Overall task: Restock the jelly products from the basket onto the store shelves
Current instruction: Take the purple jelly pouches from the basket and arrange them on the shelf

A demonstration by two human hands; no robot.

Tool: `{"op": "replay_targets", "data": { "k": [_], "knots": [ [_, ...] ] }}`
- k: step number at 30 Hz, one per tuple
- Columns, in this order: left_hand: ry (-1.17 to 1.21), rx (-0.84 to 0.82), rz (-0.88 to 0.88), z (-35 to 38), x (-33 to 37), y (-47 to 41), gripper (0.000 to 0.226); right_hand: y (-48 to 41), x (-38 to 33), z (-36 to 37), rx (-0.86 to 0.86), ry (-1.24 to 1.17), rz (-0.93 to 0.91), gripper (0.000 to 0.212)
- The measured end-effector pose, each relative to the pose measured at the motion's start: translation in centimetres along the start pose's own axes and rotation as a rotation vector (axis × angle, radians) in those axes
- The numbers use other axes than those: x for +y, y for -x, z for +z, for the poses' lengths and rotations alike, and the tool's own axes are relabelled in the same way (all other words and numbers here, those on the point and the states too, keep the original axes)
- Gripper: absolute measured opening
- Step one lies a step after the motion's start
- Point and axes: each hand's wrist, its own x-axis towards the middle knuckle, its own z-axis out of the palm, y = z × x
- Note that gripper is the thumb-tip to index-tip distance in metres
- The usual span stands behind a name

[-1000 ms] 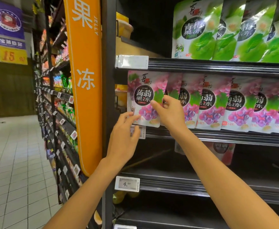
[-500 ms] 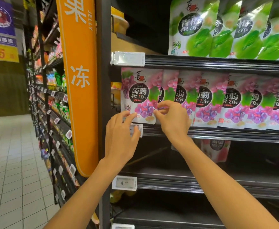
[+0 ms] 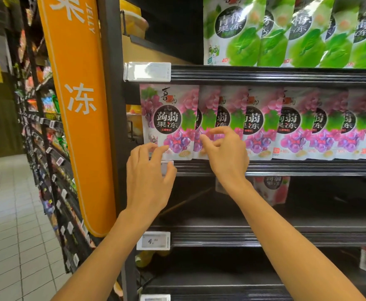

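Jelly pouches [image 3: 262, 122] in the grape flavour stand on the middle shelf [image 3: 286, 168] in an overlapping upright row, running from the left post off the right edge of our view. This tier looks as good as stocked.

Our left hand [image 3: 149, 179] is relaxed, its fingertips touching the bottom edge of the leftmost pouch [image 3: 166, 118], just above a small price tag [image 3: 168, 168]. Our right hand [image 3: 225, 155] hovers in front of the second pouch, fingers loosely curled and, as far as we can see, gripping nothing. We judge this to be squaring up the front row, not placing stock.

We cannot see the basket, so we cannot say how much stock remains. Work is plainly left below: the lower shelves [image 3: 264, 237] show only a few pouches, one pink pouch [image 3: 272, 189] set far back.

Green pouches [image 3: 286, 33] line the shelf above. An orange sign [image 3: 78, 105] marked JELLY hangs at the bay's end, and a tiled floor [image 3: 8, 224] runs down the aisle to our left.
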Motion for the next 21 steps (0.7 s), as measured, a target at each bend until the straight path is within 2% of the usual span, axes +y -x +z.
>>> {"op": "replay_targets", "data": {
  "k": [2, 5, 10, 18, 21],
  "knots": [
    [0.060, -0.002, 0.051, 0.1, 0.7, 0.1, 0.037, -0.1, 0.6, -0.6, 0.001, 0.000, 0.069, 0.032],
    [0.079, -0.021, 0.115, 0.6, 2.0, -0.1, 0.042, -0.2, 0.8, -1.0, -0.084, -0.033, 0.174, 0.017],
    [-0.008, -0.090, 0.154, 2.3, 4.0, -0.9, 0.048, -0.8, 0.4, -2.0, -0.150, -0.051, 0.225, 0.023],
    [-0.007, -0.077, 0.132, 4.3, 5.1, -0.5, 0.046, -0.6, 2.2, -3.9, -0.123, -0.160, 0.229, 0.016],
    [-0.033, -0.046, 0.152, 4.7, 5.7, 0.0, 0.045, -0.6, 3.1, -4.4, 0.015, -0.170, 0.204, 0.011]
  ]
}}
